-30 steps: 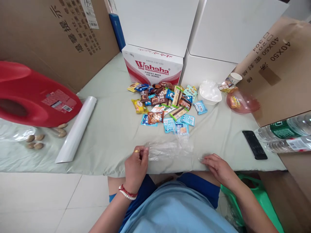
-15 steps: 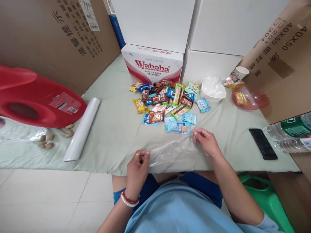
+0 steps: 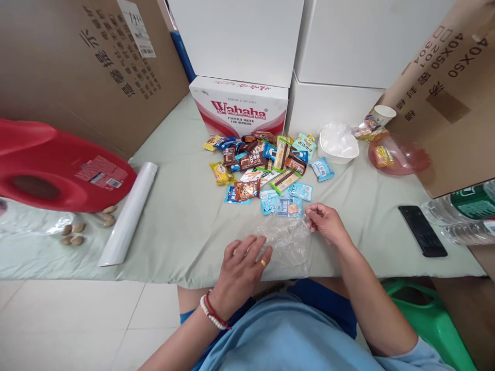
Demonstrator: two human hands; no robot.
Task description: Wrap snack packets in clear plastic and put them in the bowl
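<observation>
A clear plastic bag point(image 3: 289, 250) lies crumpled near the table's front edge. My right hand point(image 3: 327, 223) pinches its upper right corner between thumb and fingers. Over the bag's left side is my left hand point(image 3: 240, 273), palm down, its fingers apart and gripping nothing; whether the fingertips touch the plastic I cannot tell. Just beyond the bag, light-blue snack packets point(image 3: 270, 202) lie at the near side of a heap of wrapped snacks. Brown cocoa packets point(image 3: 251, 156), a yellow packet point(image 3: 221, 173) and green-edged bars point(image 3: 285, 180) are in that heap.
Behind the snacks stands a Wahaha carton point(image 3: 240, 111). A white bowl point(image 3: 339, 154) with a plastic liner, a pink dish point(image 3: 402, 162) and a phone point(image 3: 423, 231) are on the right. Leftward lie a white roll point(image 3: 129, 214), a red jug point(image 3: 69, 170) and walnut-like nuts point(image 3: 73, 234).
My left hand has let go of the bag's left edge, opened its fingers and moved right over the plastic. The bag has crumpled rightward. My right hand keeps its pinch.
</observation>
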